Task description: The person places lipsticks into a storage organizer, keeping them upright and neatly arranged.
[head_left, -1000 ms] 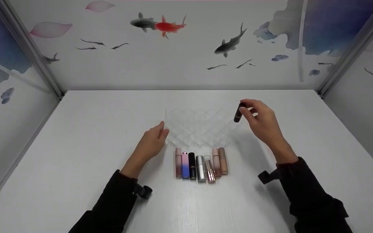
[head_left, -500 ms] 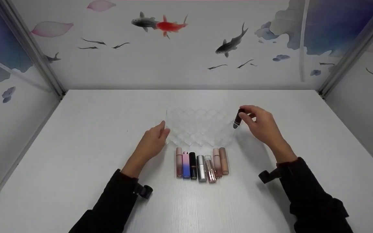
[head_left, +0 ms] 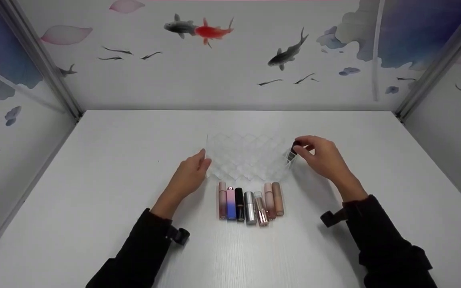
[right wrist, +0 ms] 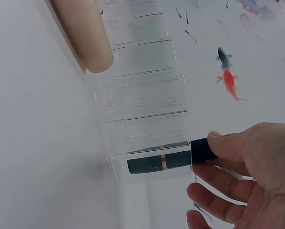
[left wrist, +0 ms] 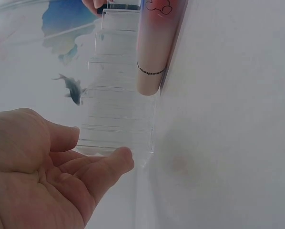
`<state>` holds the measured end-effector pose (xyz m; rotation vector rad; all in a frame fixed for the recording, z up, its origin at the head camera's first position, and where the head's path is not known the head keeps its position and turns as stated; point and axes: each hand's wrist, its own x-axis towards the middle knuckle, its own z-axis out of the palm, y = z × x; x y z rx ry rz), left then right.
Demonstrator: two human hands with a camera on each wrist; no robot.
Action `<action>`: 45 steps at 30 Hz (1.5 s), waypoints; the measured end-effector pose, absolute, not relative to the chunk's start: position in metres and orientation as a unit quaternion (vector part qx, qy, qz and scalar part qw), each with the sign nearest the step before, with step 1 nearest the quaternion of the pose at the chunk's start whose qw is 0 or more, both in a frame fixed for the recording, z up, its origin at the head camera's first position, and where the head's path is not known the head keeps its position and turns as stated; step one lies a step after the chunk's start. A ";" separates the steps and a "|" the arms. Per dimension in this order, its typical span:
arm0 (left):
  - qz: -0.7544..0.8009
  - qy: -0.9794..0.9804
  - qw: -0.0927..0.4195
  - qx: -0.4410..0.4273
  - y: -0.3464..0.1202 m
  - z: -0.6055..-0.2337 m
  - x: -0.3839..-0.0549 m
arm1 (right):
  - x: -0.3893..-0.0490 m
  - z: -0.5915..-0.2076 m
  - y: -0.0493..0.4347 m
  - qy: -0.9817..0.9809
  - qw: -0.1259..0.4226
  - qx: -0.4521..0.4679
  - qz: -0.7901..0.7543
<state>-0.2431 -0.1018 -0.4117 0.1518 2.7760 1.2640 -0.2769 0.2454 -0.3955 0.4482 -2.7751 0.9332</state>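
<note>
In the head view, a clear plastic lipstick organizer (head_left: 246, 157) with several compartments stands on the white table. My left hand (head_left: 187, 174) holds its left end, the thumb by one edge and a fingertip by the end wall. My right hand (head_left: 320, 156) pinches the top of a black lipstick (head_left: 291, 153) at the organizer's right end. The right wrist view shows the lipstick (right wrist: 157, 162) with a gold band, its lower part inside the end compartment and its upper end between my thumb and fingers. Part of it is hidden by the fingers.
A row of lipsticks and lip gloss tubes lies before the organizer: a pink-and-blue tube (head_left: 231, 204), a black lipstick (head_left: 239, 205), a silver tube (head_left: 250, 208), a tan tube (head_left: 277, 199) and others. Printed walls (head_left: 230, 76) enclose the table (head_left: 134, 136).
My right hand has moved down and slightly left, bringing the black lipstick from above the organizer into its right end compartment. The left hand stays at the left end.
</note>
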 end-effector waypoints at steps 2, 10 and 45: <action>0.411 0.909 0.044 0.048 -0.101 -0.412 -0.243 | -0.277 -0.396 0.246 -0.934 0.082 0.149 0.313; 0.400 0.914 0.031 0.063 -0.100 -0.412 -0.243 | -0.277 -0.397 0.247 -0.936 0.066 0.142 0.316; 0.412 0.908 0.042 0.062 -0.103 -0.412 -0.243 | -0.283 -0.400 0.249 -0.929 -0.083 0.075 0.354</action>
